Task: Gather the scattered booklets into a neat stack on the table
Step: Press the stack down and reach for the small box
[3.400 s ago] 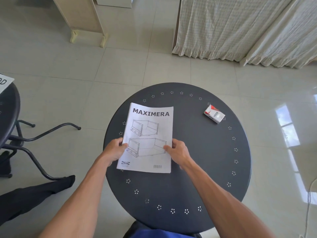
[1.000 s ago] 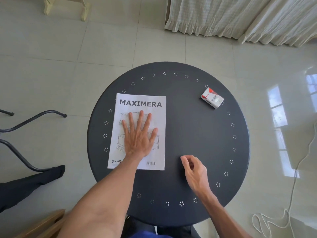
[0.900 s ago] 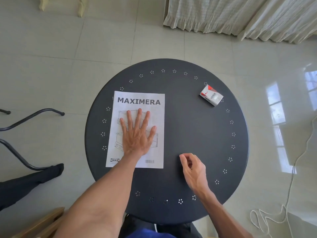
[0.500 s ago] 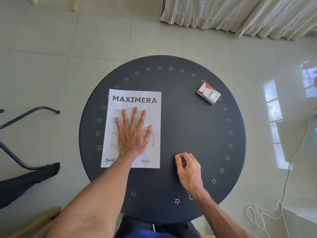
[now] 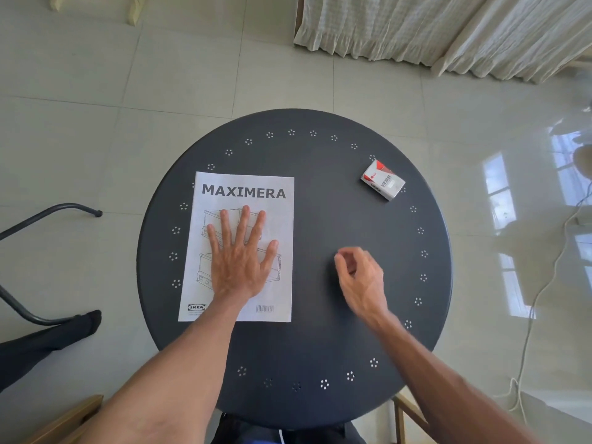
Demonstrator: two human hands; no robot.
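A white booklet stack (image 5: 245, 193) with MAXIMERA printed on its top cover lies flat on the left half of the round dark table (image 5: 336, 225). My left hand (image 5: 238, 257) rests flat on the cover, palm down and fingers spread. My right hand (image 5: 360, 275) hovers over the bare tabletop to the right of the booklets, fingers loosely curled, holding nothing. How many booklets lie under the top cover cannot be seen.
A small white and red carton (image 5: 382, 182) sits near the table's far right edge. A black metal chair frame (image 5: 38, 216) and a dark-clad leg (image 5: 48, 341) are on the floor at the left. Curtains (image 5: 432, 30) hang at the back; a white cord (image 5: 538, 299) trails at the right.
Both hands have let go of the booklet edges; my left hand now lies flat on the cover. In the last second my right hand rose slightly off the table. The booklets stay put.
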